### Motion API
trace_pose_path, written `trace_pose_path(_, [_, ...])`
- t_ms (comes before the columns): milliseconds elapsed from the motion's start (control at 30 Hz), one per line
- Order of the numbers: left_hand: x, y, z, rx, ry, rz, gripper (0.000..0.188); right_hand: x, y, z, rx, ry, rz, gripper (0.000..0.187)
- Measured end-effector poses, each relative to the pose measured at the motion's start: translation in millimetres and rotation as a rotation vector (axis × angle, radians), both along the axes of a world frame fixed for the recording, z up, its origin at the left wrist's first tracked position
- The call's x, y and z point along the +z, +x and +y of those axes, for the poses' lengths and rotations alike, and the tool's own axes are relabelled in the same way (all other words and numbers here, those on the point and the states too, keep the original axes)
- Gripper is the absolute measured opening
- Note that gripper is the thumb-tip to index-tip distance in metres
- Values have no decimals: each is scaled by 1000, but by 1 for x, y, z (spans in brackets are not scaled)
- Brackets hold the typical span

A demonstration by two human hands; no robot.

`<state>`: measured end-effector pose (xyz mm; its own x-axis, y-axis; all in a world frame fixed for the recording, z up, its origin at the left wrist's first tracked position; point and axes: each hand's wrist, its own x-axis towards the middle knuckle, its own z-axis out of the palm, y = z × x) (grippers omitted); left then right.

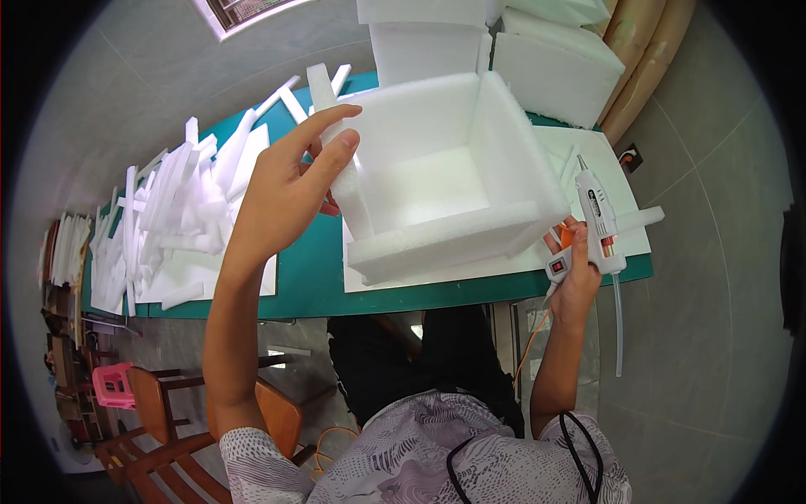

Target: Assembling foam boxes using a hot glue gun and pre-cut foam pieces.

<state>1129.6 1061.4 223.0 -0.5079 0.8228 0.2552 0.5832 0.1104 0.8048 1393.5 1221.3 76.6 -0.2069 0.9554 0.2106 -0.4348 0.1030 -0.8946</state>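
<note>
An open-topped white foam box (512, 143) stands on the table in front of me, its inside facing up. My left hand (285, 193) grips the left foam panel (357, 206), thumb on the inner side and fingers around the outside. The panel's far end sticks up beyond the box's corner. In my right hand (575, 286), to the right of the box, is a white hot glue gun (594, 206) with an orange trigger. Its nozzle points away from me, and a long translucent glue stick (619, 328) hangs out of its back end.
The green table (311, 290) carries a heap of white foam strips (180, 202) at left. A white board (625, 176) lies beneath the box. Large foam blocks (550, 67) stand behind, beside brown rolls (646, 59). An orange cord (532, 344) hangs down; wooden chairs (155, 407) stand lower left.
</note>
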Motion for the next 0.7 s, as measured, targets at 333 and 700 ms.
trace_pose_path(333, [-34,-13,-16,-72,93,89,64,-1,-1,-1,6,33,-21,34])
trace_pose_path(700, [-32,-10,-41,-158,-69,208,143,1,-3,-4,-19,-19,-8,28])
